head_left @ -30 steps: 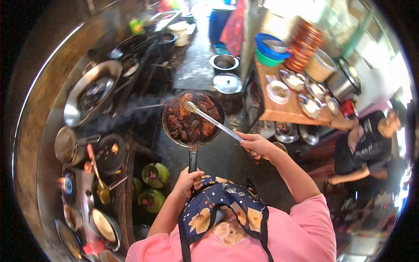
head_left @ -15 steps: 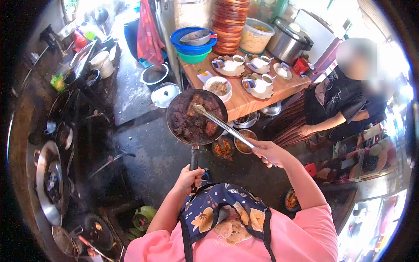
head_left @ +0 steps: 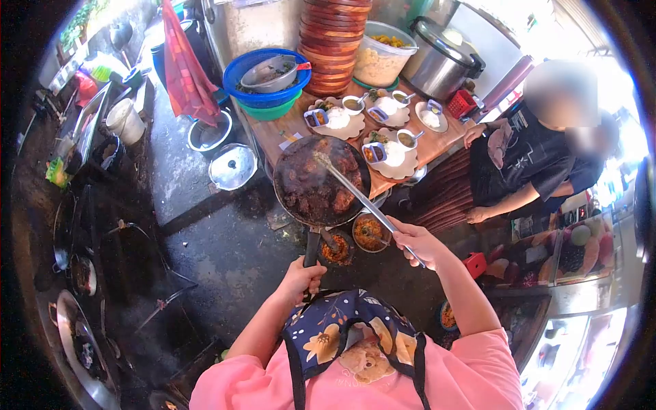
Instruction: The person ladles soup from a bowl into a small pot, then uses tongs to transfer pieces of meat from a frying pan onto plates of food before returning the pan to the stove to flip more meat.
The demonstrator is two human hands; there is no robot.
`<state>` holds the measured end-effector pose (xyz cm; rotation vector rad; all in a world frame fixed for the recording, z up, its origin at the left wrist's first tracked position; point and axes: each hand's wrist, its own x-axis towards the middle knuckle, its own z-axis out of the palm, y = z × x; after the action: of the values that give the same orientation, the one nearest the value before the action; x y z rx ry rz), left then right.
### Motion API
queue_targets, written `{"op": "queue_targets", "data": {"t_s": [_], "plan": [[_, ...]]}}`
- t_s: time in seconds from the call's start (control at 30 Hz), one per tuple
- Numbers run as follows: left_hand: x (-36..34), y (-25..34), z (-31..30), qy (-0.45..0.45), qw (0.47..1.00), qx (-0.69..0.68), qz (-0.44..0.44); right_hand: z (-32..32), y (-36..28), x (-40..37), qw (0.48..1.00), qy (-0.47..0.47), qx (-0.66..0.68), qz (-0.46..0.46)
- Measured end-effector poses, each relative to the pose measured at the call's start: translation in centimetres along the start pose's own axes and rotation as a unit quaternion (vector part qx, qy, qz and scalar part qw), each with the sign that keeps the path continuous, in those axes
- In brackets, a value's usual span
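Note:
My left hand (head_left: 302,279) is closed round the black handle of a frying pan (head_left: 279,184), which I hold up in front of me. Dark, browned pieces of food (head_left: 314,184) fill the pan. In my right hand (head_left: 415,240) is a pair of metal tongs (head_left: 359,193), its tips on the food near the pan's upper middle. The pan hides the near left corner of the wooden table (head_left: 383,183). On that table are several scalloped plates (head_left: 396,168) with white rice, a small cup and a small blue-edged dish.
Stacked brown round trays (head_left: 333,48), a blue basin (head_left: 236,72), a tub of yellow food (head_left: 377,63) and a rice cooker (head_left: 441,61) stand at the table's back. A person in black (head_left: 526,160) stands at right. Bowls of orange food (head_left: 371,232) sit below the pan; a wok (head_left: 72,335) is at left.
My view has turned to the right and closer to the table. The pan has shifted slightly right and covers the white bowl seen earlier. Both hands keep their holds.

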<state>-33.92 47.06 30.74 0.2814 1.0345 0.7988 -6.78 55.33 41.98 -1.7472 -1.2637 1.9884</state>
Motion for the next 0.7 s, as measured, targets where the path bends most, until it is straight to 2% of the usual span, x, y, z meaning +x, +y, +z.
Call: {"op": "queue_targets", "data": {"t_s": [0.07,0.17,0.3,0.47,0.53,0.7], "plan": [[1.6,0.7,0.9,0.010,1.000,0.013,0.005,-0.8,-0.4,-0.9,1.000,-0.001,-0.006,0.016],[3.7,0.5,2.1,0.026,0.999,0.020,0.021,-3.0,0.7,-1.3,0.983,-0.075,0.154,0.065],[5.3,0.0,4.9,0.045,0.997,0.041,0.040,-6.0,1.4,2.4,0.959,-0.121,0.249,0.066],[7.2,-1.2,9.4,0.069,0.996,0.021,0.050,-10.8,0.4,7.2,0.990,-0.097,0.105,0.000],[8.3,-1.8,11.1,0.072,0.995,-0.010,0.061,-13.6,-0.2,7.7,0.993,-0.096,-0.018,-0.060],[11.1,-2.2,14.1,0.097,0.992,-0.053,0.060,-19.9,-2.3,9.5,0.988,-0.118,-0.079,-0.066]]}}
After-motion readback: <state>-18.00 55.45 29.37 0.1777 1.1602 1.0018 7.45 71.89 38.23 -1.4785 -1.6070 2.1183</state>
